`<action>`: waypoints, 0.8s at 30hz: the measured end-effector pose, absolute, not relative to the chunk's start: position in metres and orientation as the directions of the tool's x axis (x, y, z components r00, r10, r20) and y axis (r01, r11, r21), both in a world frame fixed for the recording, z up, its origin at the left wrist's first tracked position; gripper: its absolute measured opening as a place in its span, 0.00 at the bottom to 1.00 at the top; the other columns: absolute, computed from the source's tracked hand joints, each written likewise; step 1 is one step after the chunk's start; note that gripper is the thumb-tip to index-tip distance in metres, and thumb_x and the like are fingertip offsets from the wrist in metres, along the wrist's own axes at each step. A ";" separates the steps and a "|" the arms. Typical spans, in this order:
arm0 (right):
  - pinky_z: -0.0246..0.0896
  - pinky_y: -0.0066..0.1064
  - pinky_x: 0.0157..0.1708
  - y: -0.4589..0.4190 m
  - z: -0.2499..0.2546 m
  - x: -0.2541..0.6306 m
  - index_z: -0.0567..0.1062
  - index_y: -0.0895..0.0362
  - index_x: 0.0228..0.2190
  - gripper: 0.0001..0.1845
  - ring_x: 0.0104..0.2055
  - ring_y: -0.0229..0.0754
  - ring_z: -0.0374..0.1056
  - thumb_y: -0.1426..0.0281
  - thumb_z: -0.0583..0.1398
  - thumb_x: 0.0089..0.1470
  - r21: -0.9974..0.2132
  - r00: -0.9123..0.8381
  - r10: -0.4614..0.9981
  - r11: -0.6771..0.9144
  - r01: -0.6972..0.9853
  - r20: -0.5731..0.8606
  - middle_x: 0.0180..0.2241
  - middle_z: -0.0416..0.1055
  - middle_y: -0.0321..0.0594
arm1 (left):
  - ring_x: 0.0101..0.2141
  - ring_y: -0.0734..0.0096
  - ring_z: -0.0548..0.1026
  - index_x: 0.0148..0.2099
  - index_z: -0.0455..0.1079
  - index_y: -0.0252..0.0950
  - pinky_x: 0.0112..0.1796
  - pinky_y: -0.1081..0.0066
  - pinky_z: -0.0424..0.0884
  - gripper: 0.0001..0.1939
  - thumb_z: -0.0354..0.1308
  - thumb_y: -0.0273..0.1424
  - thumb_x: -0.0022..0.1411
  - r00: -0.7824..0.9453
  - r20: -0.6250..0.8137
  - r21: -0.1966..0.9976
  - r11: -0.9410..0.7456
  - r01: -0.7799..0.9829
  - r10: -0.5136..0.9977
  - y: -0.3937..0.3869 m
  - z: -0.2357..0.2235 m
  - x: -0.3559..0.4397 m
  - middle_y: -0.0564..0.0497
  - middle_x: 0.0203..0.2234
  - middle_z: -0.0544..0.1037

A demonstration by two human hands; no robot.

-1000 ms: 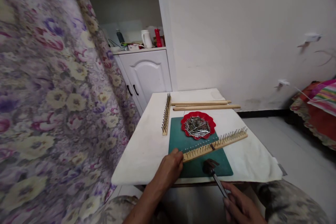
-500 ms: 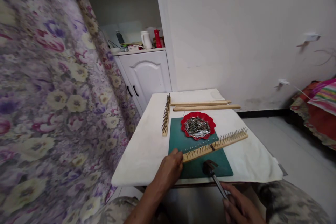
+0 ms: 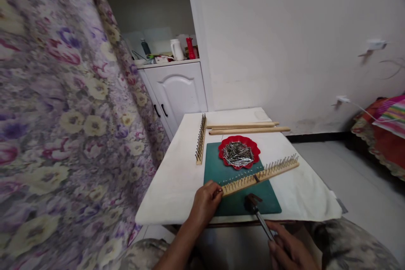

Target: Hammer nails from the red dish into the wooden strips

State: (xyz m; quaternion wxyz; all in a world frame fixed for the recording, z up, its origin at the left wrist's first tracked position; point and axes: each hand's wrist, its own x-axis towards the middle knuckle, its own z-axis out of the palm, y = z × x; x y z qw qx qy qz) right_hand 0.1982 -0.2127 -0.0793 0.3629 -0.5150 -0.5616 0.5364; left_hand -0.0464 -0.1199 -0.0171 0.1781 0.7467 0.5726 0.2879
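My left hand [image 3: 207,201] is closed in a pinch at the left end of a wooden strip [image 3: 242,186] studded with rows of upright nails. Its fingertips hide whatever is between them. The strip lies slantwise across a green mat [image 3: 228,209] and reaches past the mat's right side. In my right hand [image 3: 289,247] is the handle of a hammer [image 3: 265,225]. Its dark head [image 3: 252,202] is over the mat's near part, below the strip. Behind the strip, a red scalloped bowl [image 3: 257,152] holds a heap of loose nails [image 3: 238,154].
A second nail-studded strip [image 3: 200,141] lies at the left on the white cloth-covered table [image 3: 171,185]. Several bare wooden sticks [image 3: 249,130] lie along the back. A floral curtain [image 3: 79,114] hangs at the left, and a white cabinet [image 3: 180,88] stands behind.
My left hand has shifted very slightly at the strip's end, its fingers curled closer together. The hammer and my right hand have stayed almost still.
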 end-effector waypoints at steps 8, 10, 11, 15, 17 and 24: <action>0.45 0.24 0.13 -0.209 -0.047 0.189 0.66 0.59 0.51 0.34 0.14 0.34 0.53 0.48 0.51 0.53 -0.983 -0.264 0.953 -0.112 0.145 -0.148 0.16 0.61 0.29 | 0.26 0.74 0.69 0.29 0.70 0.36 0.29 0.76 0.60 0.06 0.53 0.25 0.55 0.138 0.219 0.607 -0.245 0.756 0.966 -0.118 -0.024 -0.045 0.54 0.23 0.69; 0.44 0.24 0.11 -0.203 -0.030 0.183 0.65 0.59 0.52 0.30 0.13 0.33 0.52 0.52 0.52 0.55 -0.981 -0.289 0.948 -0.087 0.176 -0.136 0.18 0.64 0.30 | 0.26 0.74 0.69 0.29 0.70 0.36 0.29 0.76 0.60 0.06 0.53 0.25 0.55 0.132 0.215 0.619 -0.239 0.748 0.968 -0.118 -0.026 -0.045 0.54 0.23 0.69; 0.44 0.24 0.10 -0.199 -0.021 0.179 0.65 0.58 0.52 0.29 0.12 0.32 0.52 0.53 0.51 0.56 -0.981 -0.311 0.943 -0.067 0.183 -0.122 0.20 0.66 0.31 | 0.26 0.74 0.68 0.29 0.70 0.36 0.29 0.76 0.60 0.06 0.53 0.26 0.55 0.127 0.212 0.626 -0.235 0.744 0.969 -0.118 -0.026 -0.045 0.54 0.23 0.69; 0.48 0.23 0.12 -0.186 0.009 0.161 0.65 0.59 0.52 0.24 0.14 0.33 0.56 0.59 0.51 0.58 -0.982 -0.348 0.934 -0.010 0.189 -0.076 0.19 0.67 0.31 | 0.25 0.75 0.66 0.26 0.69 0.36 0.27 0.77 0.58 0.06 0.54 0.27 0.55 0.115 0.203 0.641 -0.221 0.735 0.972 -0.117 -0.028 -0.044 0.55 0.22 0.67; 0.49 0.22 0.12 -0.181 0.018 0.152 0.64 0.59 0.51 0.23 0.13 0.32 0.55 0.60 0.51 0.59 -0.983 -0.379 0.923 0.001 0.185 -0.070 0.19 0.66 0.29 | 0.24 0.76 0.65 0.23 0.66 0.35 0.26 0.77 0.57 0.08 0.55 0.26 0.54 0.105 0.203 0.640 -0.213 0.739 0.974 -0.117 -0.028 -0.043 0.56 0.20 0.65; 0.46 0.19 0.10 -0.174 0.014 0.144 0.62 0.57 0.52 0.19 0.10 0.28 0.54 0.64 0.50 0.60 -0.976 -0.394 0.914 -0.005 0.216 -0.092 0.20 0.66 0.27 | 0.23 0.78 0.64 0.21 0.61 0.34 0.25 0.77 0.55 0.11 0.56 0.27 0.53 0.079 0.180 0.660 -0.179 0.730 0.981 -0.116 -0.030 -0.042 0.57 0.19 0.63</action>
